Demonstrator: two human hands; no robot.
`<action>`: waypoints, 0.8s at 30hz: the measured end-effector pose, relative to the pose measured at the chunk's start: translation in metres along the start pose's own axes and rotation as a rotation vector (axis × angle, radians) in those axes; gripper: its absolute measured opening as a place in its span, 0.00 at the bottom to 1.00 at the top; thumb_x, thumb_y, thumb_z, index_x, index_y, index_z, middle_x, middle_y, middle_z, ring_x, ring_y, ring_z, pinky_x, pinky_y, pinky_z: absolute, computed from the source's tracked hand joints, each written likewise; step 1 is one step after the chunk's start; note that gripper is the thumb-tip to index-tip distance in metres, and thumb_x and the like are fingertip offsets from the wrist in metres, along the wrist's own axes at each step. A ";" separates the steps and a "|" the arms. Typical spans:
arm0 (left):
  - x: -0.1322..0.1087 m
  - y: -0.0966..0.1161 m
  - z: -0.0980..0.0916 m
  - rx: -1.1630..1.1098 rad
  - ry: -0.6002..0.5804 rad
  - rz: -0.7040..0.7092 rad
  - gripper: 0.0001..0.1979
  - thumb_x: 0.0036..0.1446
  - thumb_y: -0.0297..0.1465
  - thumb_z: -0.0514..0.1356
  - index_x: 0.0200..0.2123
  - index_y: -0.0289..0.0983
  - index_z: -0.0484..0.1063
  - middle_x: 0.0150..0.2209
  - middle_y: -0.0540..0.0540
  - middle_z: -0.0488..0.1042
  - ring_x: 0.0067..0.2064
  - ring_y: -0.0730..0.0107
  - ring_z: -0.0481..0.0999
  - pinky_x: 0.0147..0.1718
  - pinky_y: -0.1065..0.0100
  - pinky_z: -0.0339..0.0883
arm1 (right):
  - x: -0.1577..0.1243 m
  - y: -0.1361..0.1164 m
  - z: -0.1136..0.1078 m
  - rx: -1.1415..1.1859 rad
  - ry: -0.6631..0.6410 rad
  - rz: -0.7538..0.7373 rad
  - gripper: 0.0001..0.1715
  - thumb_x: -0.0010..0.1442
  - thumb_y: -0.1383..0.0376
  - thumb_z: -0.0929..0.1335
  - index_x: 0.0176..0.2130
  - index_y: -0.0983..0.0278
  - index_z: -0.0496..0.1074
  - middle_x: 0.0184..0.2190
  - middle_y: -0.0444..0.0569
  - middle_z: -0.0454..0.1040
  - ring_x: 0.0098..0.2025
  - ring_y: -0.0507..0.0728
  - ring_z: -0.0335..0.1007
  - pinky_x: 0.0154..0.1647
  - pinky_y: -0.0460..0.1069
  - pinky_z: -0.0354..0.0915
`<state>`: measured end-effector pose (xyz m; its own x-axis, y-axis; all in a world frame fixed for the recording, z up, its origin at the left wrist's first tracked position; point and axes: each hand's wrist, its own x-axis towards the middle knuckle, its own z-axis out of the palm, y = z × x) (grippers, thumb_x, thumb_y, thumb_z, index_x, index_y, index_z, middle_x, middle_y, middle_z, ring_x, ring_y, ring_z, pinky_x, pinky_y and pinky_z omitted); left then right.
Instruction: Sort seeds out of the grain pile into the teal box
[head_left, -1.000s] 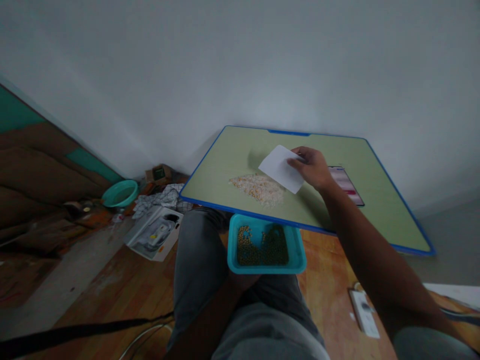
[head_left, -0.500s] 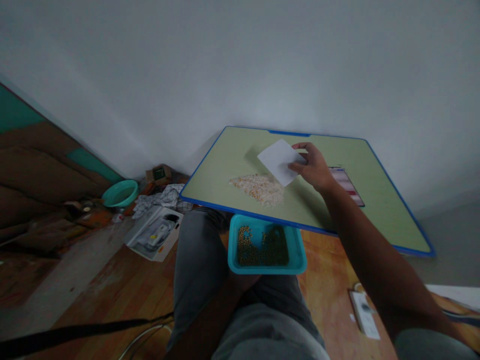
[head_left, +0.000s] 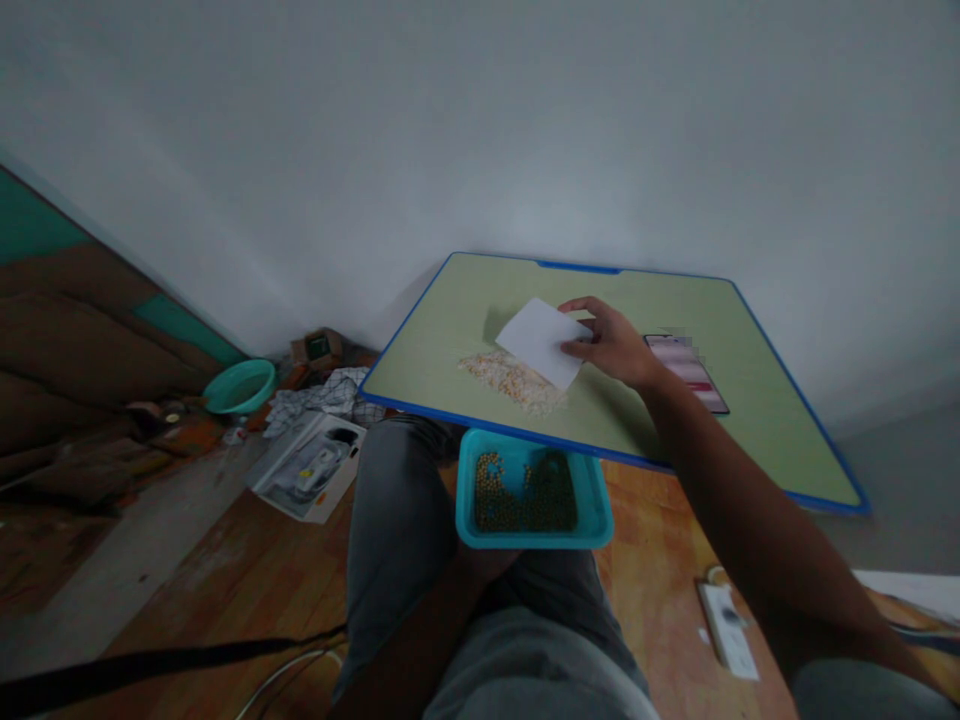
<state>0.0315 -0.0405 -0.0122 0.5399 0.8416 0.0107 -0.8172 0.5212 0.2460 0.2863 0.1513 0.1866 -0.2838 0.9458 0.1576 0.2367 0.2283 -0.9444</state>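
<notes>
My right hand (head_left: 604,343) pinches the right side of a white sheet of paper (head_left: 541,340), thumb on the near face. The sheet is tilted above a spread of pale grains with yellow bits (head_left: 514,382) on the light green table (head_left: 675,440). Just under the table's front edge, a turquoise tray (head_left: 534,541) holds tan round beans (head_left: 495,500) and smaller dark green beans (head_left: 551,495). My left hand (head_left: 487,563) is beneath the tray and supports it from below; its fingers are mostly hidden by the tray.
A phone (head_left: 686,372) lies on the table right of my right hand. A white wall (head_left: 480,120) rises behind. On the floor are an open white box (head_left: 307,470), a green basin (head_left: 240,388), a checked cloth (head_left: 322,395) and a power strip (head_left: 727,630).
My right hand has moved left and slightly down with the paper, bringing it closer over the grains. The left hand and tray have stayed put.
</notes>
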 end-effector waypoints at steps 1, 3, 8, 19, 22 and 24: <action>0.000 0.000 0.000 0.002 -0.002 -0.005 0.28 0.59 0.46 0.35 0.51 0.47 0.67 0.59 0.50 0.67 0.58 0.59 0.64 0.61 0.51 0.49 | 0.000 -0.001 0.000 -0.004 0.008 -0.007 0.38 0.49 0.60 0.77 0.57 0.55 0.64 0.36 0.44 0.75 0.36 0.61 0.76 0.33 0.53 0.72; -0.001 0.001 -0.001 0.005 -0.006 -0.014 0.28 0.59 0.46 0.35 0.50 0.47 0.69 0.59 0.49 0.66 0.59 0.58 0.63 0.61 0.50 0.49 | 0.000 -0.002 -0.001 -0.022 0.033 -0.016 0.38 0.49 0.61 0.77 0.56 0.57 0.65 0.35 0.44 0.75 0.34 0.60 0.75 0.32 0.53 0.70; 0.000 0.000 -0.002 0.009 0.009 -0.002 0.26 0.60 0.45 0.36 0.53 0.47 0.64 0.57 0.51 0.69 0.59 0.60 0.63 0.62 0.51 0.48 | -0.002 -0.006 0.001 -0.050 0.012 -0.004 0.38 0.48 0.62 0.77 0.57 0.58 0.68 0.35 0.45 0.76 0.35 0.61 0.76 0.35 0.54 0.73; 0.000 0.002 0.012 0.002 -0.049 0.017 0.25 0.60 0.43 0.38 0.51 0.46 0.67 0.55 0.51 0.71 0.55 0.64 0.68 0.58 0.56 0.57 | -0.005 -0.013 0.006 0.009 -0.065 -0.011 0.37 0.50 0.60 0.79 0.57 0.57 0.69 0.39 0.46 0.79 0.39 0.63 0.79 0.40 0.57 0.77; 0.001 0.001 0.013 0.002 -0.029 0.024 0.26 0.60 0.45 0.37 0.51 0.46 0.67 0.56 0.51 0.69 0.57 0.63 0.67 0.60 0.54 0.53 | -0.007 -0.016 0.008 0.019 -0.102 0.005 0.36 0.49 0.61 0.79 0.56 0.57 0.70 0.41 0.47 0.80 0.40 0.62 0.79 0.40 0.57 0.77; 0.002 0.001 0.013 0.002 -0.021 0.017 0.27 0.60 0.45 0.36 0.51 0.46 0.66 0.57 0.50 0.69 0.57 0.63 0.67 0.61 0.54 0.51 | -0.008 -0.018 0.008 0.037 -0.107 0.008 0.37 0.49 0.60 0.79 0.56 0.57 0.70 0.42 0.47 0.80 0.40 0.63 0.80 0.41 0.57 0.77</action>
<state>0.0345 -0.0402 0.0004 0.5300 0.8473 0.0351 -0.8260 0.5064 0.2476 0.2763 0.1379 0.2003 -0.3800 0.9172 0.1199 0.2058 0.2102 -0.9558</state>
